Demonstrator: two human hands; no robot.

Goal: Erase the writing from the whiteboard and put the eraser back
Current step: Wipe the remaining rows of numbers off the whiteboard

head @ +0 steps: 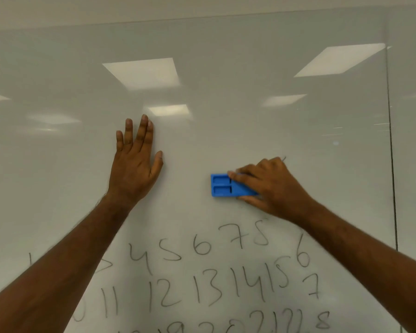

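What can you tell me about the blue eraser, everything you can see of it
The eraser is a bright blue rectangular block, plastic or foam by its look, with two long recessed slots on its back. It lies lengthwise, flat against the whiteboard, above the handwritten numbers. The right hand grips its right end, fingers on top, thumb underneath, hiding that part.

My right hand [271, 186] covers the right half of the blue eraser [222, 186] and looks motion-blurred. At the whiteboard [226, 140]'s bottom edge, the lowest row of numbers [202, 284] is cut off; my forearms hide several digits.
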